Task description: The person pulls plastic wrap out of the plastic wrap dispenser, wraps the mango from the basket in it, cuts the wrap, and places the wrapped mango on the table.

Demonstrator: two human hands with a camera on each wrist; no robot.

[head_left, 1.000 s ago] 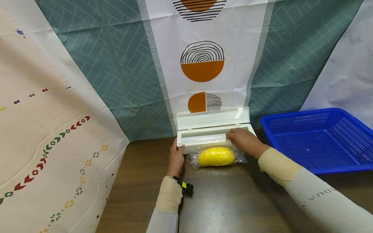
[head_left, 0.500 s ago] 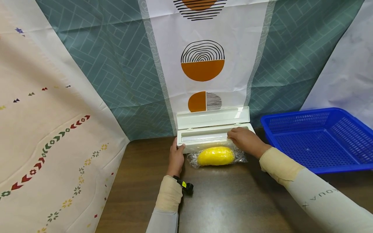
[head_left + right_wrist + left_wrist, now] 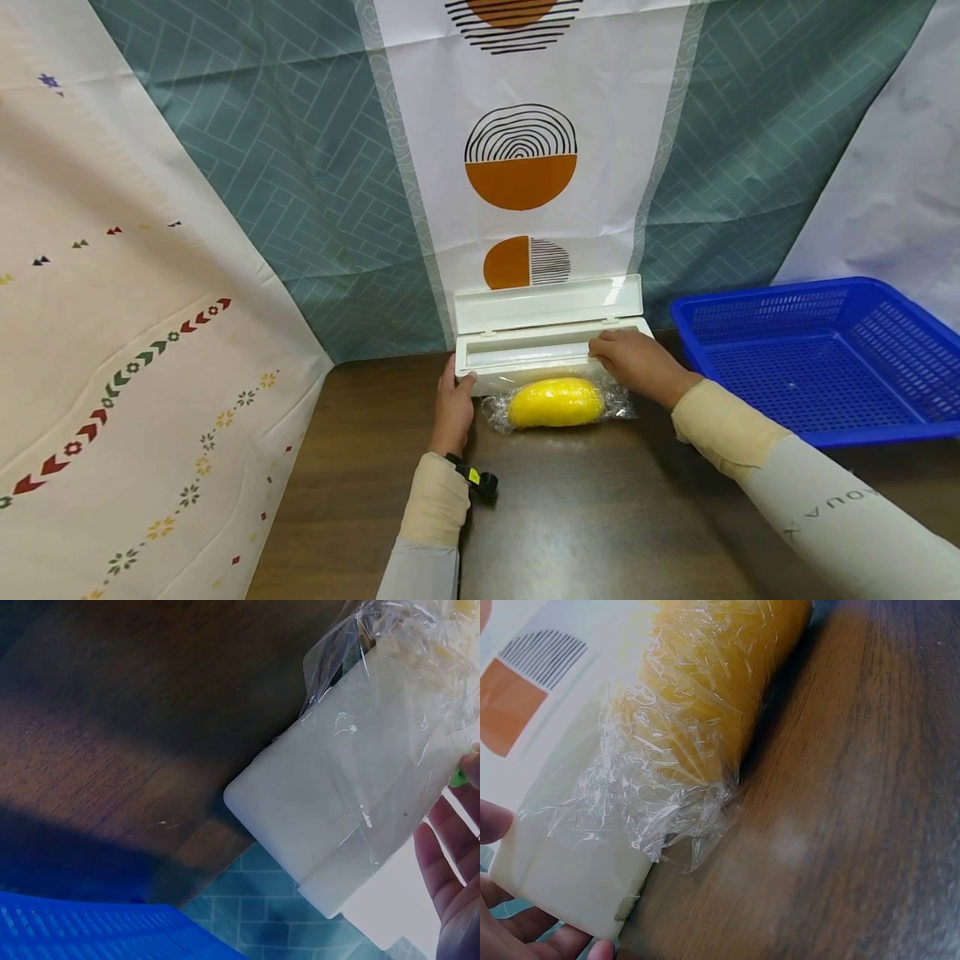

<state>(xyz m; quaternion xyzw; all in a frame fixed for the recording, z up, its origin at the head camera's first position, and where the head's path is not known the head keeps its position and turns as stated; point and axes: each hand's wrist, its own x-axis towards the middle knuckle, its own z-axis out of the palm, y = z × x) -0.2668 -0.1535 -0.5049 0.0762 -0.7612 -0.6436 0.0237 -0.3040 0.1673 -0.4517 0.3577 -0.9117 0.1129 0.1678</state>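
Observation:
A white cling film dispenser (image 3: 487, 385) stands at the back of the table, its lid (image 3: 547, 305) raised and a white roll (image 3: 525, 354) inside. My left hand (image 3: 453, 410) grips its left end, the thumb on the front and the fingers around the end. At the right part of the front rim, my right hand (image 3: 637, 365) pinches a small green slide cutter (image 3: 459, 778), mostly hidden by the fingers. Against the front lies a smooth yellow oblong thing (image 3: 555, 402), wrapped in clear film (image 3: 641, 787) that reaches up onto the dispenser.
A blue plastic basket (image 3: 750, 297) stands to the right, close by my right forearm. Patterned cloth (image 3: 337, 208) hangs directly behind the dispenser, and a cream cloth (image 3: 150, 375) hangs along the left side. The brown wooden table (image 3: 570, 517) reaches toward me.
My right hand has slid slightly to the right along the dispenser's rim. The left hand, dispenser and yellow thing have stayed in place.

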